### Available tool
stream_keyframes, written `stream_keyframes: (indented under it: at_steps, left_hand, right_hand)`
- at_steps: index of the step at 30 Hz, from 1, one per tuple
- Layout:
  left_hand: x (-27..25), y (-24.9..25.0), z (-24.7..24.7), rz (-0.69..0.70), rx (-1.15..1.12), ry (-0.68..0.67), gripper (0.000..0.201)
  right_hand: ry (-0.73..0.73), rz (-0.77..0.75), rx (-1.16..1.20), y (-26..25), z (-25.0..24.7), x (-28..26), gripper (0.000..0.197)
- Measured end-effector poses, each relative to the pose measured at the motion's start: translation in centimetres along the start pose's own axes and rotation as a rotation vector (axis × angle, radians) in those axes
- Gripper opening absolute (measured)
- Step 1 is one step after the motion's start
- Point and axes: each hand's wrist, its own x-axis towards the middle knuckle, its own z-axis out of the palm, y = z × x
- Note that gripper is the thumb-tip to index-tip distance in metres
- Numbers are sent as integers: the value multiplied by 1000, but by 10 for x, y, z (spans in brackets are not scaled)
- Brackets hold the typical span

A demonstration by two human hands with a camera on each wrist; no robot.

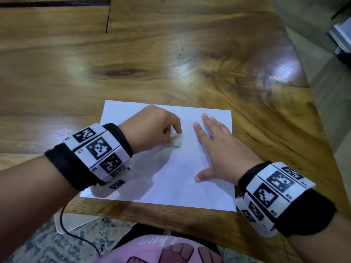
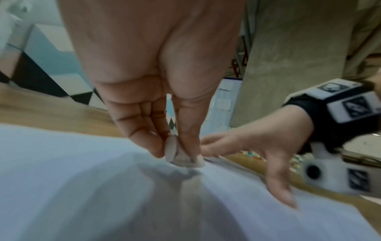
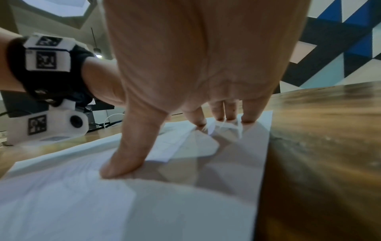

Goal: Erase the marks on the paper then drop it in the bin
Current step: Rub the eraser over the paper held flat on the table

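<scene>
A white sheet of paper (image 1: pixel 171 179) lies flat on the wooden table (image 1: pixel 171 63), close to its near edge. My left hand (image 1: pixel 155 128) pinches a small pale eraser (image 1: pixel 177 142) between thumb and fingers, with the eraser's end pressed on the paper near its middle. The left wrist view shows the eraser (image 2: pixel 179 154) touching the paper (image 2: pixel 82 187). My right hand (image 1: pixel 216 147) lies flat on the right half of the sheet, fingers spread and straight. In the right wrist view its thumb and fingertips (image 3: pixel 119 166) press on the paper (image 3: pixel 103 203). Any marks are too faint to make out.
The table's right edge (image 1: pixel 311 103) runs diagonally close to the paper, with floor beyond it. A black cable (image 1: pixel 79 238) hangs below the near edge by my lap. No bin shows in any view.
</scene>
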Motion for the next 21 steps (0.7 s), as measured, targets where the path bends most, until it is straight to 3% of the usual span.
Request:
stream_keyframes:
  at_steps: [5, 11, 16, 19, 21]
  left_hand:
    - [-32, -2, 26, 171, 3, 10, 8]
    - [-77, -10, 37, 141, -94, -162, 10]
    - [-24, -4, 22, 99, -14, 57, 10]
    - [-28, -6, 28, 129, -33, 64, 11]
    - [-52, -9, 33, 148, -83, -4, 13]
  right_hand:
    - [-7, 12, 8, -1, -1, 0, 125]
    - [-4, 17, 30, -1, 0, -1, 125]
    - [-10, 22, 25, -1, 0, 0, 126]
    - [-13, 22, 30, 0, 1, 0, 126]
    - [-14, 20, 37, 1, 1, 0, 126]
